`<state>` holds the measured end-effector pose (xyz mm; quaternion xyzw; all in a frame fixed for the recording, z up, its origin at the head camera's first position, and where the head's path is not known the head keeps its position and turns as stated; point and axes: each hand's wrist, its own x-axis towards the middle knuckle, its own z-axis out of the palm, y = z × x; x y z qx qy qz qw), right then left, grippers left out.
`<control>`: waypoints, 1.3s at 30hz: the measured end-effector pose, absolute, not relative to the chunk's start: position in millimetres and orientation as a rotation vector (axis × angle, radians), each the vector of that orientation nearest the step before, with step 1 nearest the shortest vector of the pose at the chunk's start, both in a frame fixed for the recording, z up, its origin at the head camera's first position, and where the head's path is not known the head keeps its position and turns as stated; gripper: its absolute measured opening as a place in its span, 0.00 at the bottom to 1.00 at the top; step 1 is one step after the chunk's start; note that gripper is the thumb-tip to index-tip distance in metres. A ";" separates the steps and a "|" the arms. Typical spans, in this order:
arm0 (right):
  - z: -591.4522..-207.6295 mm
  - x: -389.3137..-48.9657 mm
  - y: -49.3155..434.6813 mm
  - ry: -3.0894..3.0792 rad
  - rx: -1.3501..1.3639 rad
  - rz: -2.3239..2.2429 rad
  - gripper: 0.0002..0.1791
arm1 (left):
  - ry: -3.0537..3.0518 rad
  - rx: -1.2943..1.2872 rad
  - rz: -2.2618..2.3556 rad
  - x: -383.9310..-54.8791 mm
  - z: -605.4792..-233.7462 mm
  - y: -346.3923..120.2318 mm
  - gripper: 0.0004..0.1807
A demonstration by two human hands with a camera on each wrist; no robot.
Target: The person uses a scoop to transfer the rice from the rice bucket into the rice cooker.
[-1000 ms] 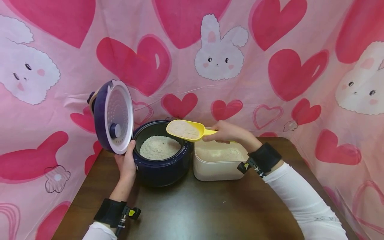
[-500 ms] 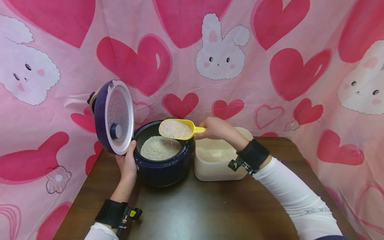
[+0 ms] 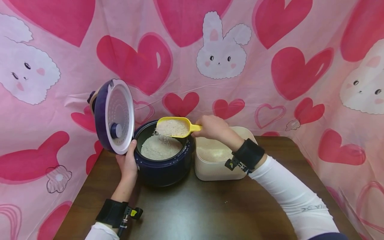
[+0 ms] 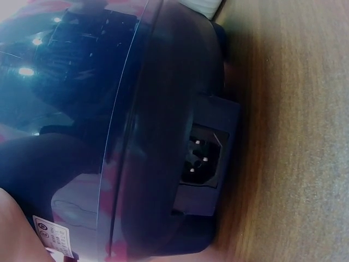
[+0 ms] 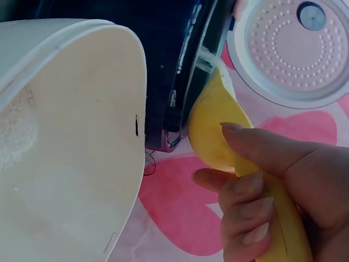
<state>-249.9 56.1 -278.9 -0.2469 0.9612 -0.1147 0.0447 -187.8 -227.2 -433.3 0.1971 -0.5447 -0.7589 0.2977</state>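
Observation:
My right hand grips the handle of a yellow scoop heaped with rice. The scoop hangs over the dark blue rice cooker, and grains spill from its tip. A mound of rice lies in the cooker's pot. In the right wrist view, fingers and thumb wrap the scoop, and a stream of rice leaves its lip. At the cooker's left side, my left hand holds the raised lid, thumb against its lower rim. Only a bit of that hand shows in the left wrist view.
A cream bin with rice inside stands right of the cooker, under my right forearm. A few grains lie on the brown table. A pink heart-print cloth hangs behind. The cooker's power socket faces the left wrist camera.
My right hand has moved left with the scoop, from near the bin to over the cooker. The scoop now tips and rice falls from it. The left hand and lid stay put.

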 end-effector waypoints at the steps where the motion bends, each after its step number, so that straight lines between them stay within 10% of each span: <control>1: -279.2 -249.7 55.7 2.949 -0.751 -0.343 0.15 | -1.450 0.526 -2.017 -187.8 -433.1 -227.0 0.27; 39: -294.5 -243.1 41.7 3.231 -0.757 -0.107 0.12 | -1.422 0.504 -2.022 -189.0 -433.2 -226.3 0.30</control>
